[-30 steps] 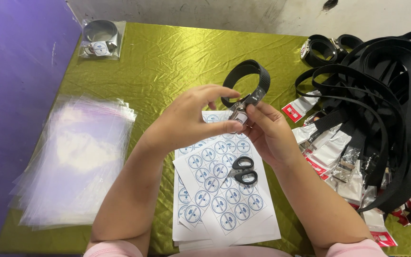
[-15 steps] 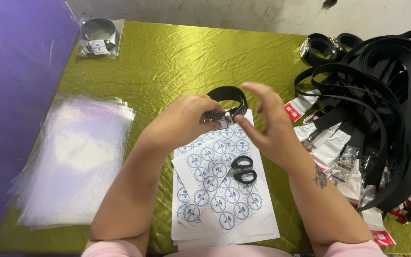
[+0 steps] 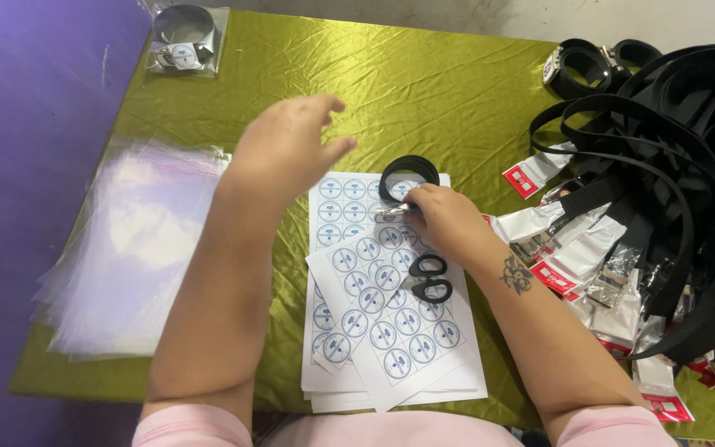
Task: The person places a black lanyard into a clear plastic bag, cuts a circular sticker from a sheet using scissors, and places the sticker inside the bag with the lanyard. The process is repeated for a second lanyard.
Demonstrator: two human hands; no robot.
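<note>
Right now the coiled black belt (image 3: 409,175) rests on the top end of the sticker sheets (image 3: 382,323), about the middle of the desk (image 3: 424,91), with its metal buckle (image 3: 392,213) at the near side of the coil. The right hand (image 3: 448,219) is closed on that buckle end, pinning it to the paper. The left hand (image 3: 287,149) hovers just left of the coil, fingers loosely spread and holding nothing, apart from the belt.

By the look of it the strap is light, pliant and springy — wound tight, it would likely uncoil if let go, so the buckle and the overlapping tail beside it seem the sensible place to grip. The strap's surface looks smooth and may slip between fingertips; the buckle is the stiff, heavier part.

Small black scissors (image 3: 429,277) lie on the sheets just nearer than the right hand. Clear plastic bags (image 3: 138,248) are stacked along the left edge, one bagged belt (image 3: 184,37) sits at the far left corner, and a heap of loose black belts (image 3: 672,182) with tags fills the right edge
</note>
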